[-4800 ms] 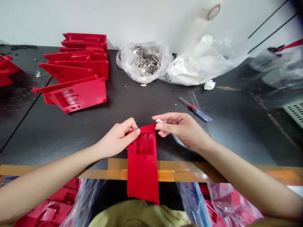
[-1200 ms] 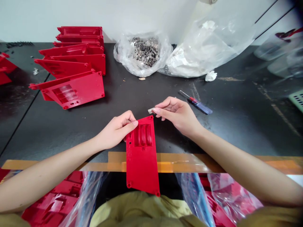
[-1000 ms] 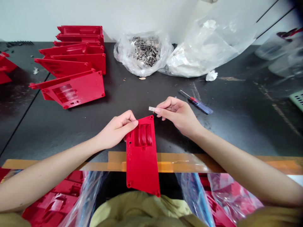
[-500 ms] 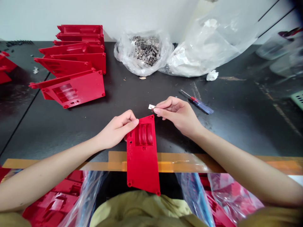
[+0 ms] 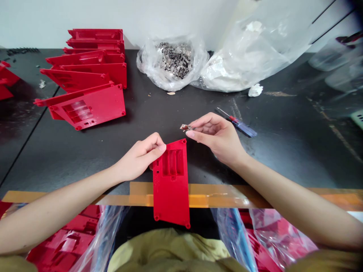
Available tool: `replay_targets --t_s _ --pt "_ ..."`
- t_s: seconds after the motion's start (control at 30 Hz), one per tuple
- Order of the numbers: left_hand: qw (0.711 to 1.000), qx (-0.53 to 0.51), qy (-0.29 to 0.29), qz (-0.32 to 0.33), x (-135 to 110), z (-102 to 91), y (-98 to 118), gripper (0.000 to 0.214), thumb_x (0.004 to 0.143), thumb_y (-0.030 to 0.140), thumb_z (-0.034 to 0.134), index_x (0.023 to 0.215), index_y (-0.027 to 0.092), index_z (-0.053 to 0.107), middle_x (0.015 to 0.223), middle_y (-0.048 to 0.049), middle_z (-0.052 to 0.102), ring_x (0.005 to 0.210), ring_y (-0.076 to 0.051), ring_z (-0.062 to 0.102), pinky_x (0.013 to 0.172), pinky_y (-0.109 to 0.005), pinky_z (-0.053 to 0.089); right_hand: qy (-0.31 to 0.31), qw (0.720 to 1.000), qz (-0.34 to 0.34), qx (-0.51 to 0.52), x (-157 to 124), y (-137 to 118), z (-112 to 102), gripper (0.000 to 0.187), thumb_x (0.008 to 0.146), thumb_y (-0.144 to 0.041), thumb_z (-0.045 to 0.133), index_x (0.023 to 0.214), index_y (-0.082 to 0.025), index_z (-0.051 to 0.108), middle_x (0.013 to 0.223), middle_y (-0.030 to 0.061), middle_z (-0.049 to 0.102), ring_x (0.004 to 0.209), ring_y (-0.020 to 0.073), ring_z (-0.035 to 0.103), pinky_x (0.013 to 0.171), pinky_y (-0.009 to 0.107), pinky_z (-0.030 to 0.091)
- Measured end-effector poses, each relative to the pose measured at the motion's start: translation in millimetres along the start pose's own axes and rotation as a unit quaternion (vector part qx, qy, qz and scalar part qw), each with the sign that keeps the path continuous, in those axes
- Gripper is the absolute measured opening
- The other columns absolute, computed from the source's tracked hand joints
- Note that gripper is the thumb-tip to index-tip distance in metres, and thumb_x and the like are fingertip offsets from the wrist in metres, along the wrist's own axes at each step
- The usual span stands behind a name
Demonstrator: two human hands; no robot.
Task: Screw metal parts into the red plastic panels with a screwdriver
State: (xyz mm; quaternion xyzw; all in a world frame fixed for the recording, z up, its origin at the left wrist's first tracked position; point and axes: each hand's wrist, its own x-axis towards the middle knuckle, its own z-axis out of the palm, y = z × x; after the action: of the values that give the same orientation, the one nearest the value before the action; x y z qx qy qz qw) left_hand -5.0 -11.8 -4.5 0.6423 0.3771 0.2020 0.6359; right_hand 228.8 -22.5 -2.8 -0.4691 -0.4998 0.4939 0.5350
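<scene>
The person's left hand (image 5: 138,156) is gripping a red plastic panel (image 5: 171,189) near its upper left edge, its fingers (image 5: 156,142) lying together and curling over the rim. The panel is lying lengthwise across the table edge at lower centre, its far end reaching out past the orange tape (image 5: 215,200). The right hand (image 5: 217,138) is hovering just beyond the panel's upper right corner, its thumb and forefinger (image 5: 190,133) pinching a small metal clip (image 5: 185,127) while the other fingers are curling loosely behind. At upper left, more red panels (image 5: 93,105) are standing in a stack; a clear bag (image 5: 147,71) of metal clips is sitting at top centre, and a screwdriver (image 5: 239,126) is lying near the right hand. A slackening left grip could let the overhanging panel tip off the edge, while a weak pinch could drop the tiny clip onto the dark table.
</scene>
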Motion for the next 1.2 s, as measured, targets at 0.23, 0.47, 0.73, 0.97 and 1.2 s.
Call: replay_targets --t_s 0.23,0.47,0.73,0.97,1.2 --pt "1.000 0.001 0.002 -0.003 -0.4 -0.1 1.0 0.039 0.095 0.055 0.051 0.083 0.018 0.046 0.063 0.0068 0.052 0.054 -0.005 0.046 0.052 -0.016 0.039 -0.009 1.000 0.008 -0.003 0.3 0.9 -0.8 0.028 0.067 -0.027 0.087 0.091 -0.022 0.074 0.091 0.0013 0.077 0.082 0.0135 0.071 0.077 0.027 0.058" --pt "0.999 -0.043 0.012 -0.009 1.7 -0.9 0.7 0.041 0.095 0.054 0.052 0.078 0.017 0.043 0.063 0.0066 0.051 0.054 -0.005 0.046 0.053 -0.017 0.038 -0.011 0.999 0.005 -0.042 -0.6 -0.9 0.5 0.017 0.071 -0.030 0.085 0.081 -0.021 0.075 0.077 0.0011 0.075 0.069 0.0125 0.068 0.067 0.026 0.057" --pt "0.996 -0.084 0.015 -0.006 5.6 -1.1 2.3 0.038 0.093 0.048 0.054 0.074 0.018 0.042 0.057 0.0059 0.048 0.048 -0.007 0.043 0.048 -0.019 0.032 -0.008 0.998 0.019 -0.060 0.7 2.3 -2.0 0.026 0.071 -0.041 0.084 0.081 -0.019 0.074 0.070 0.0013 0.071 0.059 0.0097 0.060 0.052 0.022 0.048" --pt "0.995 -0.093 0.021 -0.017 4.3 0.1 5.1 0.037 0.091 0.048 0.055 0.072 0.019 0.041 0.056 0.0057 0.046 0.047 -0.007 0.041 0.047 -0.021 0.030 -0.001 0.998 0.039 -0.056 0.8 2.0 -1.6 0.027 0.071 -0.042 0.083 0.078 -0.018 0.072 0.074 0.0023 0.072 0.061 0.0102 0.061 0.051 0.022 0.048" --pt "0.997 -0.071 0.014 -0.009 5.3 -0.8 4.2 0.037 0.093 0.049 0.053 0.074 0.019 0.041 0.058 0.0054 0.049 0.049 -0.008 0.044 0.049 -0.020 0.033 -0.012 0.998 0.022 -0.055 0.7 5.2 -2.2 0.022 0.074 -0.038 0.083 0.080 -0.019 0.073 0.070 0.0009 0.070 0.061 0.0087 0.059 0.052 0.020 0.047"
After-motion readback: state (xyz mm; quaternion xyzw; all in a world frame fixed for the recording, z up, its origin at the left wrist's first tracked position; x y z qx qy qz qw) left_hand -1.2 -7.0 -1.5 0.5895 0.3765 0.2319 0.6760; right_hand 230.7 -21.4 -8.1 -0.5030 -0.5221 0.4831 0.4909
